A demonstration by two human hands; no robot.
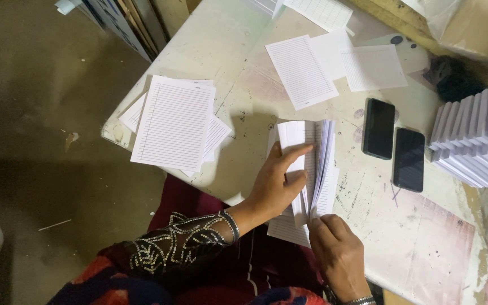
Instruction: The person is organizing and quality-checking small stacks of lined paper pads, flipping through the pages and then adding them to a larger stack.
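Observation:
A stack of white ruled sheets [318, 152] lies on the worn white table [244, 90] in front of me, its pages fanned upward. My left hand [278, 181] rests flat on the left part of the stack, with the index finger stretched across the top sheet. My right hand [337, 254] pinches the near edge of the lifted pages between thumb and fingers. A dark beaded sleeve and a bracelet cover my left forearm.
A pile of larger ruled sheets [173, 121] sits at the table's left corner. Loose ruled sheets [303, 70] lie farther back. Two dark phones [378, 129] [409, 159] lie right of the stack. A fanned row of white booklets [475, 138] stands at the right.

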